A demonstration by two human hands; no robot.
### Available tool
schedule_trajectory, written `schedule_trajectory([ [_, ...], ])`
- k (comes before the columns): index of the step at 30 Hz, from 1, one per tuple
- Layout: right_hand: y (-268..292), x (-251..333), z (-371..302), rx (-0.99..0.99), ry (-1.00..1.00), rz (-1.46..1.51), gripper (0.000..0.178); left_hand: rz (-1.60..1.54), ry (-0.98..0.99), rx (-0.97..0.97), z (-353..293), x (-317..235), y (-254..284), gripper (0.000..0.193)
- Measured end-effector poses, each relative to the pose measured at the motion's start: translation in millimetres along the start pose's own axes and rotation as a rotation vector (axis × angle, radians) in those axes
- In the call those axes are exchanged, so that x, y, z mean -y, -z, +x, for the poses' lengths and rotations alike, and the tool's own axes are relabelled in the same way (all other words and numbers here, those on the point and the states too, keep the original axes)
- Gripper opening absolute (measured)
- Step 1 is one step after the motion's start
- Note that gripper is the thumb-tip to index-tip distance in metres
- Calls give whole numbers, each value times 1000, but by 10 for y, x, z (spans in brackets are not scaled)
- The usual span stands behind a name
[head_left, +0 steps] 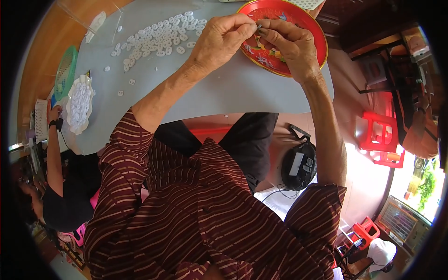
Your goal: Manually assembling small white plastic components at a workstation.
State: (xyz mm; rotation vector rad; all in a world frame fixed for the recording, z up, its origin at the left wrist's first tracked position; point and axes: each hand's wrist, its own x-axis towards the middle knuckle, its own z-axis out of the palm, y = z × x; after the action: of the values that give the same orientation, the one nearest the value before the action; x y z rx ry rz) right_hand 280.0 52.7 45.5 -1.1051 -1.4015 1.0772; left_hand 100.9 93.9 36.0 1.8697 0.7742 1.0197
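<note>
My left hand (224, 39) and my right hand (295, 49) meet over the red round tray (322, 46). Fingertips of both are pinched together around something tiny and greyish, too small to name. The tray has a gold rim and a printed pattern; small pale slivers (264, 61) lie in it, partly hidden by my right hand. Left of my left hand, many white oval pieces with small dark holes (161, 42) are spread over the grey table (196, 95).
At the table's left stand a scalloped white dish (79, 105) of white pieces and a green basket (66, 70). A co-worker's hand (55, 113) is beside them. A black bag (298, 165) sits below on the right, with red stools (380, 131) beyond.
</note>
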Motion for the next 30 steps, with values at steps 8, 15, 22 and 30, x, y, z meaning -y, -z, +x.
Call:
schedule_trajectory([
  [8, 25, -39, 4, -51, 12, 8, 20, 51, -37, -25, -26, -110, -63, 19],
  [15, 23, -33, -47, -101, -114, 193, 18, 105, -144, -59, -16, -59, -147, 14],
  [22, 198, -82, -38, -33, -164, 152, 19, 241, -275, -36, 94, 4, -147, 8],
  [30, 496, -155, 86, -105, -4, -703, 19, 569, -271, 51, 286, 208, -155, 13],
])
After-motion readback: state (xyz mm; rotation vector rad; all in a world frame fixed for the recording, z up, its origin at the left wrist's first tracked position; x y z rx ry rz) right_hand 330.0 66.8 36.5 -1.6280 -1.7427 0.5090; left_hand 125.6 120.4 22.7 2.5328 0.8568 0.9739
